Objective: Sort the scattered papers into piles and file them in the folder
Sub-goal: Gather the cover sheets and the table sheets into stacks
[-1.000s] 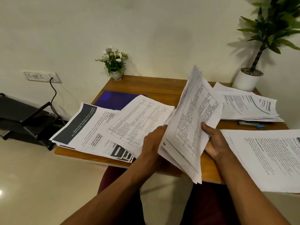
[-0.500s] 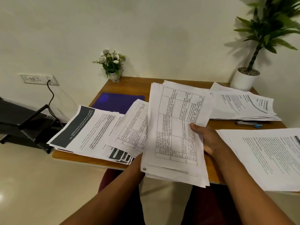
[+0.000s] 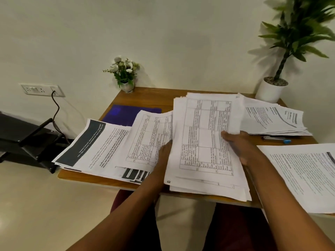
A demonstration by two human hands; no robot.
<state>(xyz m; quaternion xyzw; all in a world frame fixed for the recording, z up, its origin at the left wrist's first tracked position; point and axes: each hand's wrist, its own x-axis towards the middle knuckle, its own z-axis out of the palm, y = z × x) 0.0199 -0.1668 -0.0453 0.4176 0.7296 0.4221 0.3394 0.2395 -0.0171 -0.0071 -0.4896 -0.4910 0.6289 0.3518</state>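
— Between my fingers, the paper stack (image 3: 203, 142): right hand (image 3: 242, 148) pinches its edge, thumb on top; left hand (image 3: 164, 153) reaches beneath, fingers hidden, grip unclear.
— The folder (image 3: 126, 115)?
— Beyond my left fingers, partly under sheets (image 3: 150, 138).

Wooden table (image 3: 150, 96), against a pale wall.
Small white pot of white flowers (image 3: 125, 75), at the table's far left corner.
Tall green plant in a white pot (image 3: 271, 91), at the far right corner.
Small grey-and-blue object (image 3: 276, 139), on the tabletop at right.
Wall socket plate (image 3: 41, 90), with a black cable (image 3: 56, 105) plugged in.
Black rack (image 3: 27, 142), left of the table.
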